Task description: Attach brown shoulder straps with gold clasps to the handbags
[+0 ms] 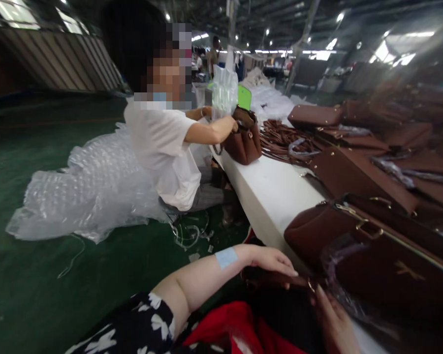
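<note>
Where the green floor [7, 280] spreads toward nine o'clock, a pile of clear bubble wrap [84, 182] lies beside a seated co-worker in a white shirt [166, 152], who is at ten to eleven o'clock. At seven o'clock the person's own arm comes in from a black sleeve with white flowers [143, 314] and bears a blue patch [226, 257] on the forearm; red cloth [225, 322] lies just below it. Up at one o'clock, the co-worker's near hand touches the top of an upright brown bag [243, 147] on the white counter [280, 189]. At five o'clock the left hand [275, 260] reaches over a brown strap [299, 280], its grip closed round it near the counter's edge. Toward two o'clock lies a heap of thin brown straps [280, 142]. The strap's right end carries a metal ring [311, 285], and there, between four and five o'clock, the right hand [335, 319] has its fingertips; whether that grip is pinched tight cannot be told. More brown bags [358, 172] fill three o'clock, and at four a large brown handbag [384, 250] with a bow emblem lies just beyond the right hand.
</note>
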